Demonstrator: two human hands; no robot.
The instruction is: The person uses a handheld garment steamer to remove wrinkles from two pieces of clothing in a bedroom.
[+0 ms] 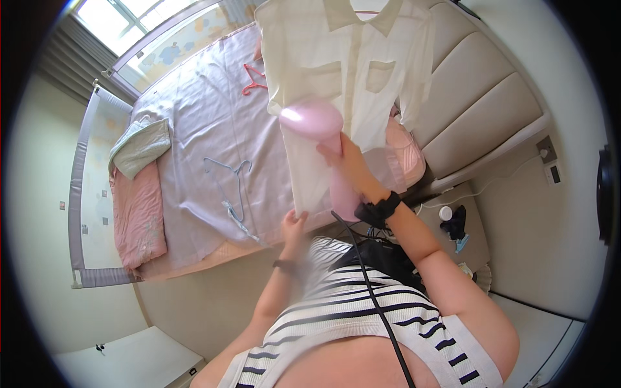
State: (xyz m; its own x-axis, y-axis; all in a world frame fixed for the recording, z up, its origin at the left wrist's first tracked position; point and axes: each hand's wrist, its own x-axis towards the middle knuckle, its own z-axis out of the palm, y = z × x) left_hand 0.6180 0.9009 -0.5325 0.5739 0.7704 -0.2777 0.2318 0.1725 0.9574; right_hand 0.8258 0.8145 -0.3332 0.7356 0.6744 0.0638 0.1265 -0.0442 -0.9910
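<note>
A cream collared shirt (320, 82) with two chest pockets hangs upright before me, its top cut off by the picture's edge. My right hand (350, 162) grips the handle of a pink handheld garment steamer (313, 119). The steamer's rounded head is in front of the shirt, below one chest pocket; whether it touches the cloth I cannot tell. A black cord (366, 276) runs from the steamer's lower end down past my torso. Low on the shirt, my left hand (292, 227) pinches the corner of the hem between thumb and fingers.
Behind the shirt is a bed (189, 131) with a lilac sheet and mesh guard rails (77, 194). On it lie a blue hanger (237, 169), a red hanger (252, 82) and folded bedding (140, 208). A padded headboard (480, 92), bedside table (436, 206) and wall socket (547, 149) are at right.
</note>
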